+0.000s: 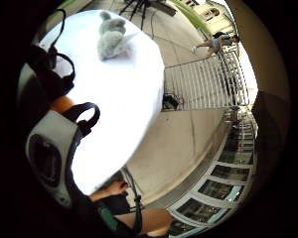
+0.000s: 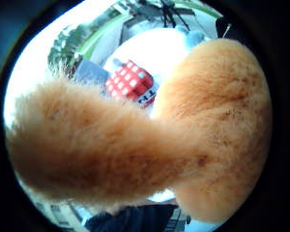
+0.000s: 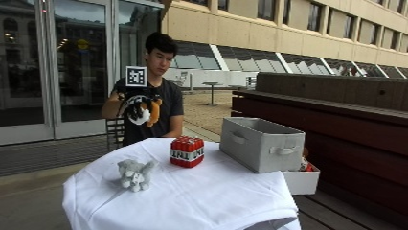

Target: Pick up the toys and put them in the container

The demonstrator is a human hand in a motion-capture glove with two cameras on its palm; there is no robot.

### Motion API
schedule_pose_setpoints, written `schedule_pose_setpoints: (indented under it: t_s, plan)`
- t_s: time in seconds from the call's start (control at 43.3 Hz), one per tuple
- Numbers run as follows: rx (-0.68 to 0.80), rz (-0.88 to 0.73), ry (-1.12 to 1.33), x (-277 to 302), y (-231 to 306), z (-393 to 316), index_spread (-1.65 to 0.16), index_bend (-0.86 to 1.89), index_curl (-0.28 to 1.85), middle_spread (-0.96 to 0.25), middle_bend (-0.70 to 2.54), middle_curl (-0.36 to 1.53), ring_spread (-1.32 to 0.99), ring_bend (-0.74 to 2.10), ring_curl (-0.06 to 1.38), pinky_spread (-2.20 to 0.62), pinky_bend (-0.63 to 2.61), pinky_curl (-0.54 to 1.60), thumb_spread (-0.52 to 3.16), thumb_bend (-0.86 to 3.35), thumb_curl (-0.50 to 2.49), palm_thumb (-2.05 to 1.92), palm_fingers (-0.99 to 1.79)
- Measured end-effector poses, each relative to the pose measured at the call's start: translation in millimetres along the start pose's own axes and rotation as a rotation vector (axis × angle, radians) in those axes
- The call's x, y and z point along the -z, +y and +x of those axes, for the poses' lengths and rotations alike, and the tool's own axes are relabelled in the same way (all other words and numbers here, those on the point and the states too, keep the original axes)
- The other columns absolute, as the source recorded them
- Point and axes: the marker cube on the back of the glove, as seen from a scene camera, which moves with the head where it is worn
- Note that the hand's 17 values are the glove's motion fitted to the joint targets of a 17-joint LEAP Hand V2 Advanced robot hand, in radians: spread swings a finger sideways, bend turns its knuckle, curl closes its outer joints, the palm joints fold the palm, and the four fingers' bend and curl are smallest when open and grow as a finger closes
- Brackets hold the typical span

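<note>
Hand (image 3: 135, 106) raised at chest height, well above table (image 3: 210, 201); we judge carry toward grey container (image 3: 261, 143). Fingers curled round orange plush toy (image 3: 148, 111). Grey plush (image 3: 135, 174) and red block (image 3: 187, 151), lettered "TNT", wait on table beside container.

My right hand (image 3: 136, 106) grips an orange, black and white plush toy (image 3: 145, 111), raised above the bench (image 3: 210, 201). A grey plush animal (image 3: 136, 174) sits upright on the white cloth. Beside it stands a red TNT block (image 3: 187, 151). The grey fabric container (image 3: 261, 143) sits upright near the bench edge.
</note>
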Motion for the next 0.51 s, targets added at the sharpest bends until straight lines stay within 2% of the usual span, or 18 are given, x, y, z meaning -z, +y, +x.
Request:
schedule_pose_setpoints:
  t_s: [0.092, 0.277, 0.508]
  plan:
    - [0.077, 0.178, -0.039, 41, -30, -14, -0.31, 0.20, 0.47, -0.34, 0.38, 0.44, -0.47, 0.88, 0.48, -0.47, 0.98, 0.42, 0.73, 0.19, 0.50, 0.65, 0.95]
    - [0.108, 0.238, -0.066, 114, -54, -76, -0.34, 0.14, 0.45, -0.34, 0.33, 0.44, -0.47, 0.86, 0.47, -0.45, 1.01, 0.42, 0.85, 0.16, 0.53, 0.63, 0.95]
    - [0.178, 0.301, -0.121, 166, -71, -167, -0.35, 0.13, 0.45, -0.34, 0.30, 0.46, -0.47, 0.87, 0.47, -0.44, 1.02, 0.41, 0.94, 0.12, 0.56, 0.63, 0.95]
